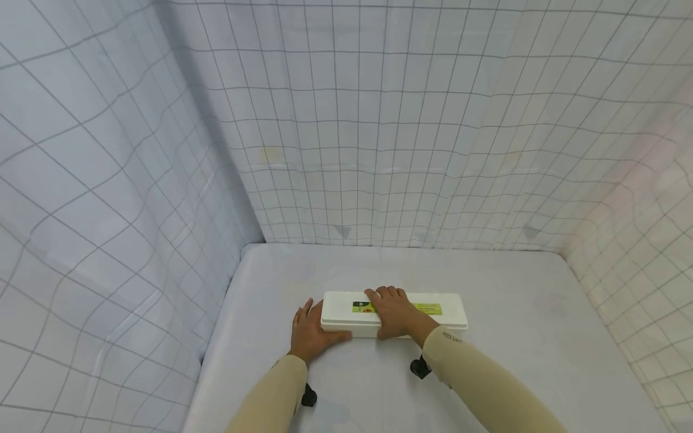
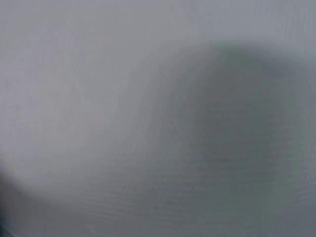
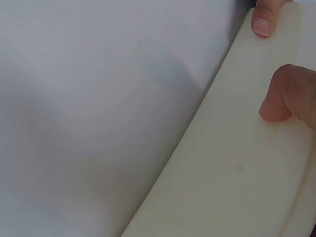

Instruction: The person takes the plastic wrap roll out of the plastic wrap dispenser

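A long white lidded box (image 1: 341, 313) with a yellow-green label (image 1: 429, 308) lies crosswise on the white-covered table. At its left end my left hand (image 1: 311, 334) holds the corner, the thumb wrapped along the front wall and the other fingers stretched away beside the end. My right hand (image 1: 394, 313) grips the box near its middle, its fingers over the lid and its thumb low on the front. Both thumbs press the pale front wall in the right wrist view, the right thumb (image 3: 284, 94) nearer and the left thumb (image 3: 264, 22) at the top.
White sheets with a dark grid (image 1: 346, 120) hang behind the table (image 1: 514, 313) and along both sides. Small black devices (image 1: 420, 367) sit at the wrists below the sleeves. The left wrist view holds only a blurred pale surface (image 2: 74, 98) with a dark shadow.
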`<control>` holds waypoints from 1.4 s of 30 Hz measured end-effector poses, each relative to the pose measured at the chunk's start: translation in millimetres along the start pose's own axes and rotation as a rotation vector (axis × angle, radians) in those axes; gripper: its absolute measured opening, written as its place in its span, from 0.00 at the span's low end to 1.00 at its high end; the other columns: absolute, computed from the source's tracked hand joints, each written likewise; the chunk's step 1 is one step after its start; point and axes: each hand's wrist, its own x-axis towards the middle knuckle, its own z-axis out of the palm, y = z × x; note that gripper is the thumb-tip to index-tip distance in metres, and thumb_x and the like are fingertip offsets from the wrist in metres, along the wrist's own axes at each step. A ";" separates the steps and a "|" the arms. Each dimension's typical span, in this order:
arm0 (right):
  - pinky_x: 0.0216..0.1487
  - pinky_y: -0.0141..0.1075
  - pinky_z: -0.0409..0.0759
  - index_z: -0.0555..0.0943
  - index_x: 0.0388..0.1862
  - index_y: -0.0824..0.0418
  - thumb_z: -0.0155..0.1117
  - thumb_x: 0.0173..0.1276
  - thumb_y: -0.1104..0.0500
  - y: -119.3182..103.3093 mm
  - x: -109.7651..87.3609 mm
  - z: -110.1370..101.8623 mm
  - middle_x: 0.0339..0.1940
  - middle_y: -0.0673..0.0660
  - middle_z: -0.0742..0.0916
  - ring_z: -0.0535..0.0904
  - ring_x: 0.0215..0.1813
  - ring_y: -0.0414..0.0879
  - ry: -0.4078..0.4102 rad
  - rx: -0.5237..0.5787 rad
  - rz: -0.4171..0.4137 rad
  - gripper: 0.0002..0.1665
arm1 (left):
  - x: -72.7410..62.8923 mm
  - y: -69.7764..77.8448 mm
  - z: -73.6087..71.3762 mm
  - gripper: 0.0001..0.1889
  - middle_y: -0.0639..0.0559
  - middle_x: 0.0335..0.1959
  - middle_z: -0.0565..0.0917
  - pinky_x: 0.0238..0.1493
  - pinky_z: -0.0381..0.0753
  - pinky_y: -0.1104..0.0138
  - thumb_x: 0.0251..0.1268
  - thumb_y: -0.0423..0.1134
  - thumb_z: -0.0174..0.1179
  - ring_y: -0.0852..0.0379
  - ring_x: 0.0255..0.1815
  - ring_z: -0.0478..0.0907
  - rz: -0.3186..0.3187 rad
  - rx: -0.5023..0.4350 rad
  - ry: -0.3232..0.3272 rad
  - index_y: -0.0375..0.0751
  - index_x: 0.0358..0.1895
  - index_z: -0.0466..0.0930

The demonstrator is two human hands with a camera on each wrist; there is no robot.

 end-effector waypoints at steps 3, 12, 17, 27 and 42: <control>0.77 0.56 0.66 0.57 0.80 0.52 0.77 0.53 0.46 0.1 0.2 0.3 0.72 0.60 0.74 0.68 0.73 0.58 -0.004 0.008 0.007 0.60 | 0.3 -0.5 0.4 0.59 0.51 0.70 0.79 0.81 0.49 0.38 0.33 0.77 0.74 0.37 0.81 0.59 -0.001 -0.001 -0.002 0.52 0.73 0.70; 0.77 0.56 0.65 0.57 0.81 0.53 0.79 0.52 0.46 -1.4 0.0 -4.8 0.72 0.60 0.73 0.68 0.73 0.58 -0.025 0.025 0.014 0.61 | -0.6 1.5 0.0 0.58 0.49 0.70 0.78 0.81 0.48 0.38 0.33 0.76 0.75 0.37 0.81 0.58 -0.006 -0.015 -0.008 0.51 0.73 0.70; 0.75 0.56 0.68 0.58 0.80 0.55 0.79 0.53 0.45 -0.2 -1.3 -9.1 0.71 0.61 0.74 0.70 0.71 0.58 -0.019 0.018 -0.013 0.60 | -1.1 0.1 1.1 0.58 0.50 0.71 0.78 0.81 0.48 0.38 0.34 0.77 0.75 0.38 0.81 0.58 -0.007 -0.004 -0.009 0.51 0.73 0.70; 0.73 0.56 0.70 0.59 0.79 0.57 0.78 0.53 0.47 1.2 1.3 -14.8 0.70 0.62 0.75 0.71 0.70 0.58 -0.050 0.021 -0.022 0.59 | 0.3 -1.6 2.5 0.59 0.52 0.72 0.77 0.82 0.46 0.40 0.34 0.79 0.73 0.40 0.83 0.56 -0.018 -0.009 -0.029 0.53 0.73 0.70; 0.73 0.54 0.73 0.58 0.81 0.54 0.75 0.54 0.47 4.0 3.5 -14.1 0.71 0.59 0.76 0.73 0.69 0.57 -0.038 0.005 -0.022 0.58 | -0.5 1.3 -1.5 0.59 0.51 0.73 0.76 0.82 0.44 0.41 0.34 0.75 0.76 0.40 0.83 0.55 -0.025 0.010 -0.048 0.52 0.74 0.69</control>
